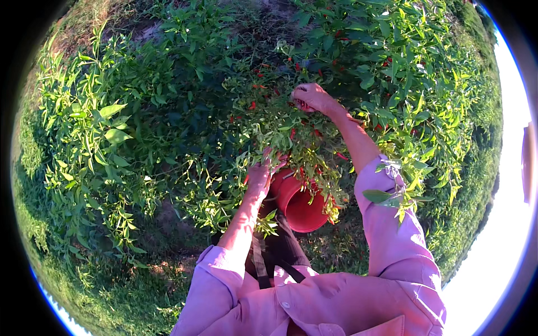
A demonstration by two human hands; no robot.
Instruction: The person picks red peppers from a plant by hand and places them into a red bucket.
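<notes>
My right hand is curled among the stems of a chili pepper plant, with something red showing under its fingers, seemingly chili peppers. Lower and to the left, my left hand reaches into the leaves with its fingers partly spread; foliage hides its fingertips, so its hold is unclear. Red chili peppers hang on the plant between and around both hands. Just right of my left hand, a red plastic bucket leans with its mouth towards me, partly covered by drooping leaves. Its visible inner wall is red.
Dense leafy pepper plants stand on the left and right, some branches overlapping my right sleeve. A drooping branch hangs across the bucket's rim. Dark straps hang before my body. Bare soil shows at the upper left.
</notes>
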